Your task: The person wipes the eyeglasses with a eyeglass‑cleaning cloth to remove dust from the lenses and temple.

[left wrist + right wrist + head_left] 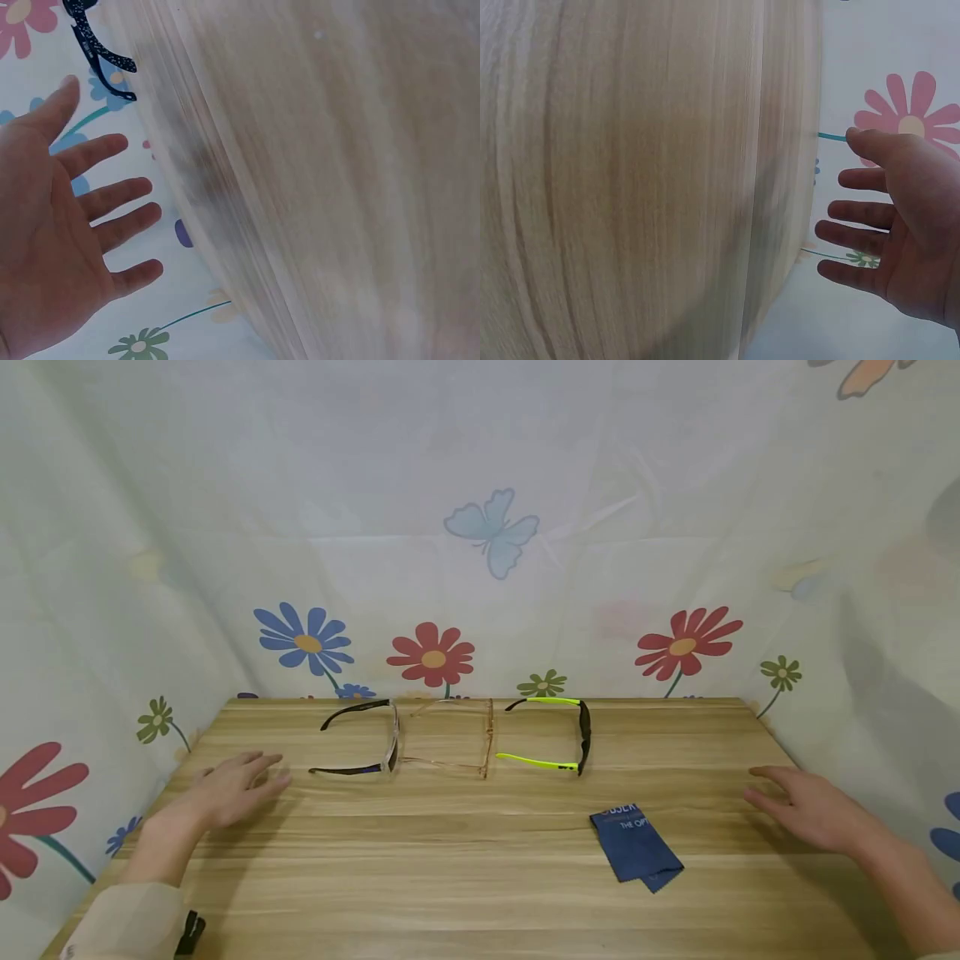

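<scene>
My left hand (236,789) is over the left side of the table with its fingers spread, holding nothing. Nearest to it are clear-framed glasses with dark temples (393,739); the tips of those temples (105,60) show at the top of the left wrist view. Beside them stand thin gold-framed glasses (490,739), then sunglasses with neon-yellow temples (585,739), all three in a row with temples unfolded to the left. At the right edge my right hand (813,810) is extended, its fingers loose and nothing in them. A dark blue cleaning cloth (637,847) lies between that hand and the glasses.
The wooden table (420,877) ends at the back against a white curtain (360,468) printed with flowers and butterflies, which also hangs at both sides. A small black object (191,933) shows beside my left sleeve (131,918).
</scene>
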